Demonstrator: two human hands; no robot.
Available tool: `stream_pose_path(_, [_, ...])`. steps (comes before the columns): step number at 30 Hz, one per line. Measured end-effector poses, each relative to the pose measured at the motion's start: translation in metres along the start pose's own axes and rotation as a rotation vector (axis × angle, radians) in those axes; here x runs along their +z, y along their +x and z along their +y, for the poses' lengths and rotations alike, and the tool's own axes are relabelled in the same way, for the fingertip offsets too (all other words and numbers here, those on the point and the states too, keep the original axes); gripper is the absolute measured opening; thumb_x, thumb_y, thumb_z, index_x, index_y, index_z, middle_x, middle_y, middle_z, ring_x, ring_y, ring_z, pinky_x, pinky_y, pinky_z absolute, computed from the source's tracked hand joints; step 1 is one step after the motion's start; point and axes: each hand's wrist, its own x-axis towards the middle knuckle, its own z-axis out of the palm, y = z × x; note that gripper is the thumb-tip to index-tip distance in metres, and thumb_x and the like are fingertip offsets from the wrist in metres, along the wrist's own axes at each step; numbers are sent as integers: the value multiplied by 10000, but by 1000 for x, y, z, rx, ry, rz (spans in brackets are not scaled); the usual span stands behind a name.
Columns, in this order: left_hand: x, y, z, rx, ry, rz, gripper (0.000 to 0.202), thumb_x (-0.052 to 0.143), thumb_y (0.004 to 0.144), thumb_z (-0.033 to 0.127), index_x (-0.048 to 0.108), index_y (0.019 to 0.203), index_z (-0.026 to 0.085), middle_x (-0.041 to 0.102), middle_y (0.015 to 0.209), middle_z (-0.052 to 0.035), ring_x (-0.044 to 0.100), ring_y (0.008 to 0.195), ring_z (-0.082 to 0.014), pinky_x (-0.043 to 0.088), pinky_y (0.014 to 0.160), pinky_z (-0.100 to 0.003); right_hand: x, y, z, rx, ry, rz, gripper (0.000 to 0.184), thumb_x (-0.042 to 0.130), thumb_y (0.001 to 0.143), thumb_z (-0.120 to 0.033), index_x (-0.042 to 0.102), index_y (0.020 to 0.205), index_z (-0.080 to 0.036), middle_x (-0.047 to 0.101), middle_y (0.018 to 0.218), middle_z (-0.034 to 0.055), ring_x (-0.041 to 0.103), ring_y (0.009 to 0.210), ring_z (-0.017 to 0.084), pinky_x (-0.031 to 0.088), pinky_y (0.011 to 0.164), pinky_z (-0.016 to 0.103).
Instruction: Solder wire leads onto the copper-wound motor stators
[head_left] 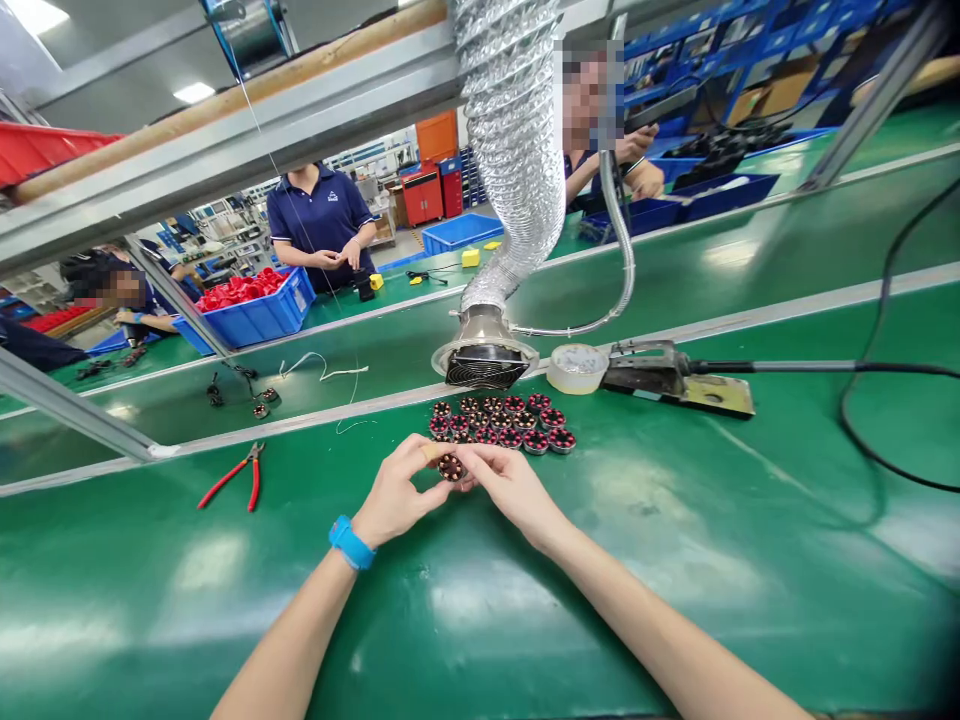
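Both my hands meet over the green bench, pinching one small round part (451,467) that has a dark face and a ring of copper-coloured spots, like a motor stator. My left hand (401,490), with a blue wristband (351,543), grips it from the left between thumb and fingers. From the right, my right hand (510,485) closes its thumb and fingers on the same part; some fingertips are hidden. Just beyond, several similar round parts (535,440) stand in close rows, many with pink-red spots. My hands cover some of the nearest ones.
Behind the rows hangs a fume extraction duct (484,345). A tape roll (577,370) and a soldering iron stand (679,380) with a cable lie right of it. Red-handled cutters (236,478) rest at left. Across the bench, a co-worker (319,230) stands near a blue bin (259,310).
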Motion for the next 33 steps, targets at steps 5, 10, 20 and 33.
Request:
stream_pose_path(5, [5,-9,-8,-61,-25,52,418,662,884,198,671,1296,266,650,1030,-57,618,931,-185,506,863,-322,1,0,2,24,69,-1,498,757,759,-630,799,1003,-198,788,958,82,712,775,207,604,786,369])
stream_pose_path(10, [11,-11,-9,-171,-72,140,352,751,839,272,712,1187,238,668,902,-38,600,820,-178,498,785,-317,2,1,7,50,144,37,473,799,747,-585,792,1008,-192,792,972,93,734,879,235,604,857,394])
stream_pose_path(20, [13,-13,-12,-206,-131,259,127,708,889,278,742,979,194,723,896,-54,647,782,-163,517,739,-290,3,1,15,124,281,67,479,892,677,-503,757,991,-168,785,955,75,734,871,201,616,855,367])
stream_pose_path(33, [11,-12,-12,-213,-187,227,195,615,949,305,627,808,171,616,803,-19,539,741,-129,441,707,-253,4,1,13,164,261,62,493,917,612,-513,777,930,-163,788,869,59,734,799,196,621,800,366])
